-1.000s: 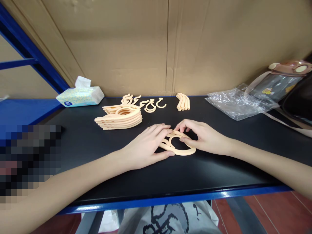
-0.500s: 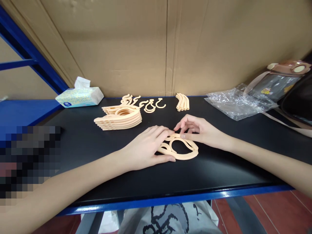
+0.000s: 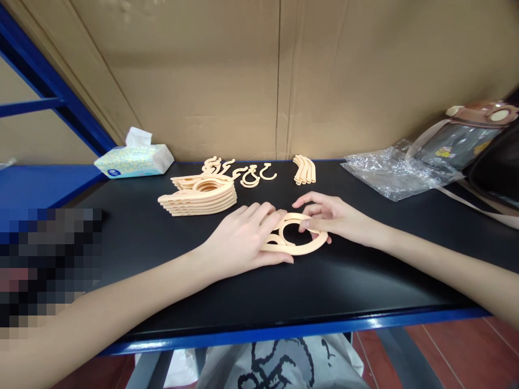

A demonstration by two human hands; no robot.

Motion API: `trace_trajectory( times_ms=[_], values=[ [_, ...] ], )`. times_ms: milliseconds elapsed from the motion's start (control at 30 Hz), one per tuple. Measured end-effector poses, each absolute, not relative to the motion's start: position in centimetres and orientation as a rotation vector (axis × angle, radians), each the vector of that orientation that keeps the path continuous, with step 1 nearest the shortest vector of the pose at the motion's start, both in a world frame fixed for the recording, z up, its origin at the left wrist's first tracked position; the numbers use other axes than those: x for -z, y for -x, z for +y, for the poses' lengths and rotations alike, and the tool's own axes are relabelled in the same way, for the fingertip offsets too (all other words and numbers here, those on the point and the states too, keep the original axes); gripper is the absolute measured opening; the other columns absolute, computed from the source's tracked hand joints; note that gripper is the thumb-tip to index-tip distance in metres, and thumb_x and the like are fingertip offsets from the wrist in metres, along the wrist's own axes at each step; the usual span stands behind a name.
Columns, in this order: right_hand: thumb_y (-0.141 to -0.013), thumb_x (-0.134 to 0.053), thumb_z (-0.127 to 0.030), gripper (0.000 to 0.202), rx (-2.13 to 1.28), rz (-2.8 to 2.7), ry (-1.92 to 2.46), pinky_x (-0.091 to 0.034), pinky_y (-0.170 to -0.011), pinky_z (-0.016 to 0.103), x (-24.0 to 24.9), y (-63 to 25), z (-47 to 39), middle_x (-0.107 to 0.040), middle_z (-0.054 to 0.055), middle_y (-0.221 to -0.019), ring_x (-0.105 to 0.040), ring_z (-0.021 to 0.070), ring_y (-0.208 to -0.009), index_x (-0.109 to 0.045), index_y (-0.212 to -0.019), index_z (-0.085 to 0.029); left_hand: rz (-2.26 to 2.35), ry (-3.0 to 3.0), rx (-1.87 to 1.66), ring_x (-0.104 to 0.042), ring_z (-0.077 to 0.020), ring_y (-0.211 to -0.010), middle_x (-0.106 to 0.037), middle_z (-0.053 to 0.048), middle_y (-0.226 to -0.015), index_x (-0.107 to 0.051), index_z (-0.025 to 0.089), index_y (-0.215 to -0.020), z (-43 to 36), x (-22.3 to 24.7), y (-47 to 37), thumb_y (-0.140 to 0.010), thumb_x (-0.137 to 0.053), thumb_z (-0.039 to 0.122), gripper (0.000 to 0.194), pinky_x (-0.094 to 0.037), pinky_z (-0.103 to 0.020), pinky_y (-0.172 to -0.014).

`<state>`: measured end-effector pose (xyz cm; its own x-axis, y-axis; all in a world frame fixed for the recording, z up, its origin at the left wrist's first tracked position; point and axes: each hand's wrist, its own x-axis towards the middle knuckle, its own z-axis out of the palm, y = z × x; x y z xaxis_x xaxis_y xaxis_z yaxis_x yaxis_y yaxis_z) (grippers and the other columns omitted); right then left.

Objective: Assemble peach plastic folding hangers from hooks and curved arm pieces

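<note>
My left hand (image 3: 251, 237) is closed over the left end of a beige plastic folding hanger (image 3: 302, 249), its thumb along the near edge. The hanger is folded into a rounded shape with a large round opening. At its right end, my right hand (image 3: 330, 219) grips the frame, the thumb lying over the top part and a fingertip showing past the right edge. The index finger sticks out beyond the far side. To the left is a stack of folded hangers (image 3: 198, 200). Behind the stack lie several loose hanger hooks (image 3: 250, 181).
Several curved beige strips (image 3: 304, 170) lie together at the back. A tissue pack (image 3: 135, 161) stands back left. On the right are a clear plastic bag (image 3: 399, 173), a bottle with a brown lid (image 3: 454, 143) and a dark bag (image 3: 498, 173). A blue edge (image 3: 292, 337) borders the black table.
The hanger's right end has come up and tilted a little. My right hand has moved from its upper edge to grip around the right end. The left hand keeps its hold.
</note>
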<state>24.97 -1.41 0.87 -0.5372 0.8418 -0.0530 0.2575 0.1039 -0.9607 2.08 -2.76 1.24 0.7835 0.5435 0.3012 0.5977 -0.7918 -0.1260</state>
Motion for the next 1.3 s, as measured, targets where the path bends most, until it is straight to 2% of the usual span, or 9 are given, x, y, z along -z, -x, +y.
trace_trajectory(
  times_ms=[133, 267, 667, 1133, 1300],
  values=[
    [-0.078, -0.063, -0.034, 0.036, -1.343, -1.878, 1.075, -0.037, -0.04, 0.016, -0.64, -25.11, -1.26, -0.061, -0.001, -0.078, -0.052, 0.0078, -0.059, -0.048, -0.109, -0.021, -0.943, 2.686, 0.396, -0.056, -0.0242, -0.094, -0.055, -0.01, -0.109, -0.047, 0.012, -0.121, -2.57, -1.38, -1.98, -0.082, -0.046, 0.066, 0.067, -0.046, -0.033, -0.076],
    [-0.078, -0.063, -0.036, 0.035, -1.336, -1.85, 1.087, -0.034, -0.041, 0.017, -0.8, -25.11, -1.31, -0.061, -0.002, -0.076, -0.049, 0.0061, -0.054, -0.05, -0.108, -0.022, -0.978, 2.719, 0.377, -0.056, -0.0245, -0.095, -0.055, -0.011, -0.111, -0.045, 0.013, -0.121, -2.5, -1.44, -1.94, -0.083, -0.045, 0.065, 0.064, -0.046, -0.033, -0.077],
    [-0.077, -0.066, -0.039, 0.038, -1.404, -1.778, 1.072, -0.035, -0.046, 0.017, -0.78, -25.28, -1.31, -0.062, -0.002, -0.077, -0.047, 0.0052, -0.055, -0.052, -0.108, -0.023, -0.959, 2.763, 0.412, -0.053, -0.0256, -0.104, -0.051, -0.011, -0.126, -0.039, 0.013, -0.127, -2.6, -1.3, -1.94, -0.083, -0.049, 0.061, 0.066, -0.043, -0.036, -0.084],
    [-0.077, -0.067, -0.037, 0.036, -1.44, -1.785, 1.047, -0.037, -0.048, 0.017, -0.84, -25.04, -1.43, -0.061, -0.002, -0.076, -0.047, 0.0055, -0.057, -0.052, -0.105, -0.021, -0.953, 2.842, 0.399, -0.05, -0.0245, -0.112, -0.048, -0.011, -0.129, -0.036, 0.013, -0.131, -2.63, -1.23, -1.86, -0.083, -0.051, 0.06, 0.069, -0.042, -0.035, -0.092],
    [-0.077, -0.067, -0.035, 0.032, -1.476, -1.794, 1.02, -0.041, -0.05, 0.018, -0.93, -24.93, -1.56, -0.06, -0.001, -0.079, -0.05, 0.0079, -0.064, -0.054, -0.102, -0.021, -0.952, 2.842, 0.374, -0.049, -0.0241, -0.113, -0.048, -0.011, -0.13, -0.036, 0.013, -0.131, -2.65, -1.27, -2.01, -0.081, -0.052, 0.061, 0.071, -0.041, -0.034, -0.093]
  ],
)
